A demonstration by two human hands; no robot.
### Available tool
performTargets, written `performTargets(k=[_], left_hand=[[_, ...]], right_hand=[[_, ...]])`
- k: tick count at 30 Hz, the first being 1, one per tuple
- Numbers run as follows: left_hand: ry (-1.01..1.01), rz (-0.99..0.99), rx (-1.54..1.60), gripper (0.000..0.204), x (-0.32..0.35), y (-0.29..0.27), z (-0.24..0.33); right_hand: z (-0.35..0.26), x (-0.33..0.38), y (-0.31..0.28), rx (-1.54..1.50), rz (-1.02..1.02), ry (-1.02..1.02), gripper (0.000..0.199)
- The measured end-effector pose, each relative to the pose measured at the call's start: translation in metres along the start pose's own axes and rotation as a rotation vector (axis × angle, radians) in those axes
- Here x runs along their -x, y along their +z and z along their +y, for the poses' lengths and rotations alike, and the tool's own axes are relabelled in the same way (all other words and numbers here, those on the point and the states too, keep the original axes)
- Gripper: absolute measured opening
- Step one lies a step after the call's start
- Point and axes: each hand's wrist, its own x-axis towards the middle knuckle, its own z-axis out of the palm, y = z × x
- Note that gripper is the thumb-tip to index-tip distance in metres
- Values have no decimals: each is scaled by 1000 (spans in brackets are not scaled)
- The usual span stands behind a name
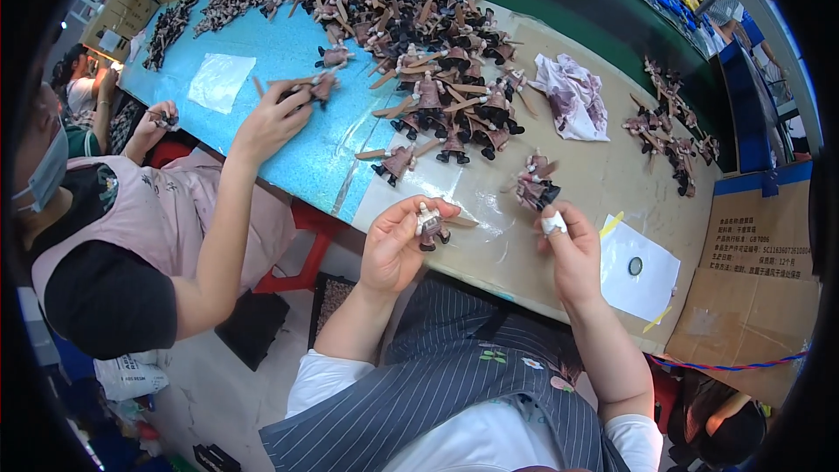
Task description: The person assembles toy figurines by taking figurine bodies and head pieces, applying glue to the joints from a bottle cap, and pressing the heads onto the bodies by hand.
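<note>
Striped grey apron cloth [454, 385] fills the near edge, above a pale floor [227, 393]; beyond it runs a long table [603, 183], beige on the person's side and blue [288, 61] further left; a white sheet [642, 275] lies at the near right beside a brown carton [756, 288]; a stained rag [572, 96] sits further back; a heap of small toy figures [419, 26] covers the far end. Both forearms rise from below; the left hand [393, 245] curls its fingers around one toy figure [429, 225], held just over the table edge; the right hand [572, 249] pinches a small white piece [553, 224] between thumb and forefinger. A neighbour's hand [273, 122] on the left grips another figure [319, 86].
</note>
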Motion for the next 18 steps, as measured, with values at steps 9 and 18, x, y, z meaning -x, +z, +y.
performTargets(k=[9,18], left_hand=[[-22,-44,36,29,0,-6,1],[5,-29,7,29,1,-8,-4]], right_hand=[[3,-51,44,1316,164,-566,68],[19,-89,87,1290,66,-506,88]])
